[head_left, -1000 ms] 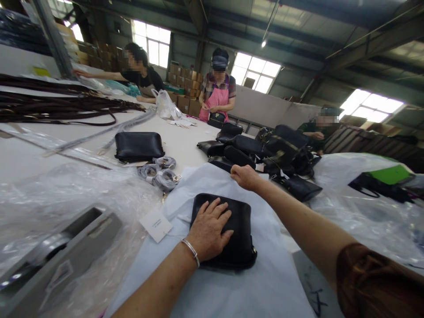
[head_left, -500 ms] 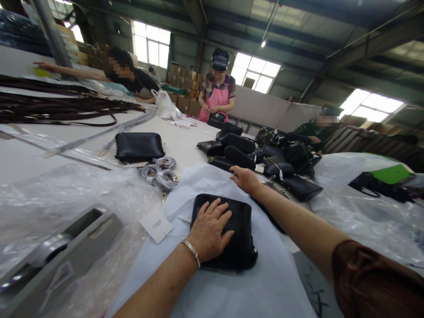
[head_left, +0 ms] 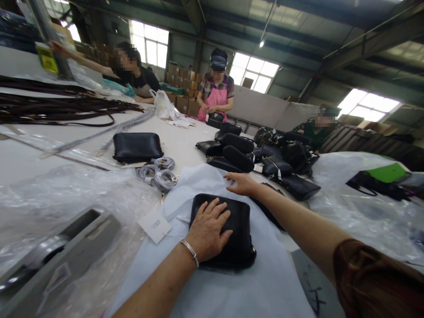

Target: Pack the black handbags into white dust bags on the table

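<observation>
A small black handbag (head_left: 236, 225) lies flat on a pale white sheet (head_left: 261, 282). My left hand (head_left: 210, 229) rests palm-down on its upper face, fingers spread and gripping nothing. Beyond the bag's far edge, my right hand (head_left: 241, 183) reaches over the sheet with its fingers stretched out to the left; I see nothing held in it. A white paper tag (head_left: 155, 226) lies left of the bag, on the sheet's edge.
Another black bag (head_left: 137, 147) and coiled wrapped straps (head_left: 162, 172) lie ahead left. Several black bags (head_left: 236, 152) are piled ahead right. A grey tape dispenser (head_left: 76, 260) stands near left on clear plastic. A person in a pink apron (head_left: 217, 95) handles a bag opposite.
My right hand has shifted slightly left and down, its fingers straighter. My left hand stays on the handbag. A co-worker at the far left has raised an arm.
</observation>
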`<state>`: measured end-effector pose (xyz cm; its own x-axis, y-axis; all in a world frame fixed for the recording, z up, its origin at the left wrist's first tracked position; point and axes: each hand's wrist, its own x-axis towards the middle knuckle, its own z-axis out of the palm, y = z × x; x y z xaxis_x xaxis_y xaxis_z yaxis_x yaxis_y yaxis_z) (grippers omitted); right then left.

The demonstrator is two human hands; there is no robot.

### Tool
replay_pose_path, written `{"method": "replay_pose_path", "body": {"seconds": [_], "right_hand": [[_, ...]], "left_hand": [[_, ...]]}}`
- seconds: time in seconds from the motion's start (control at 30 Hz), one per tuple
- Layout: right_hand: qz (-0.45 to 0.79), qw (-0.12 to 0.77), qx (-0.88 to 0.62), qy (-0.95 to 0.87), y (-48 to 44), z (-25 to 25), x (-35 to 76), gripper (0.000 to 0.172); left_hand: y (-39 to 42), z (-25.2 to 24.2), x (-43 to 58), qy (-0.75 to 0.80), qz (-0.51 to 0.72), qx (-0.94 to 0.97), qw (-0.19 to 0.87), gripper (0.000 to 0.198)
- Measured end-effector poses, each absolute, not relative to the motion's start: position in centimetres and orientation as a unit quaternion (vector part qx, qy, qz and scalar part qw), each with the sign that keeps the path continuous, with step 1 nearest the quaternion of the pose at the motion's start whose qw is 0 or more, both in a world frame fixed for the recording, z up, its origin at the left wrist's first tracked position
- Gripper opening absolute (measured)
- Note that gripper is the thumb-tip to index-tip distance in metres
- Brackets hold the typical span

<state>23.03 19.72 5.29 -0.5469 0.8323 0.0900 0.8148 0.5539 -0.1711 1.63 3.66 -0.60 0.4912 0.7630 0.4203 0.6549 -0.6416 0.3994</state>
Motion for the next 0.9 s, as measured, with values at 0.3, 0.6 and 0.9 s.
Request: {"method": "replay_pose_path", "body": {"seconds": [0.3, 0.6, 0.9], "right_hand": [[0.085, 0.026, -0.531, -0.843, 22.0, 5.7, 20.0, 0.013], [0.204, 0.155, -0.498, -0.828, 21.6, 10.1, 21.3, 0.015], [-0.097, 0.016, -0.298, -0.950, 12.3, 10.7, 20.6, 0.018]], "left_hand": [[3.6, -0.4, 1.6, 0.410, 0.293, 0.858, 0.099, 0.053], [3.5, -0.4, 1.5, 0.412, 0.295, 0.855, 0.105, 0.054], [3.5, -0.4, 1.6, 0.413, 0.303, 0.855, 0.087, 0.052]]}}
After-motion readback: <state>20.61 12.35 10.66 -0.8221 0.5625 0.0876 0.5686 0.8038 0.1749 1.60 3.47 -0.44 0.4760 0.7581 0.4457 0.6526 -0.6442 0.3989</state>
